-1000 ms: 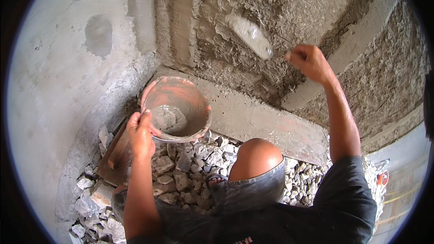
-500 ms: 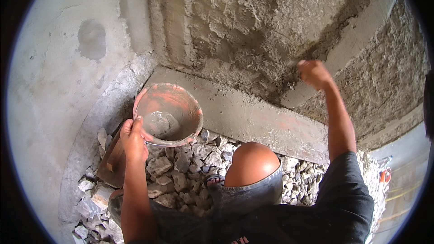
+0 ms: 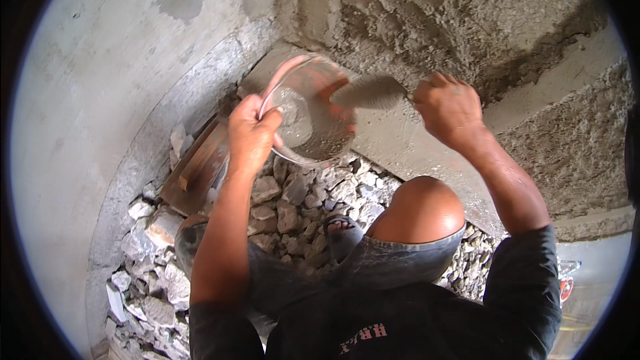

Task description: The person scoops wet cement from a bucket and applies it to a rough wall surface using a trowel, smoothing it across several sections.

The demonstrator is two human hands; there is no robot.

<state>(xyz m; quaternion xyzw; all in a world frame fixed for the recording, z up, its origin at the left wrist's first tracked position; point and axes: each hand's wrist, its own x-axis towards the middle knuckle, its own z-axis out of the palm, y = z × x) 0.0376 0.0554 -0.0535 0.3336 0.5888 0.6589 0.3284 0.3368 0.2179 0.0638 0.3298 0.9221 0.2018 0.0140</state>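
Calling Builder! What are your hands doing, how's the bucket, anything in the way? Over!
Left hand gripping bucket edge, right hand holding trowel. Some wet grey mix in bucket. Loose stones below, not between trowel and bucket.

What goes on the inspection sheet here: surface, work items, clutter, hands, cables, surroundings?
Surface: mortar-smeared board along the wall's foot; broken stones in front.
Work items: reddish bucket with wet mortar inside; trowel, blade tip at the bucket's mouth, contact unclear.
Clutter: brown wooden piece left of the bucket.
Hands: left hand grips the bucket's rim; right hand holds the trowel.
Cables: nothing seen.
Surroundings: rough mortared wall ahead; smoother grey wall at left.
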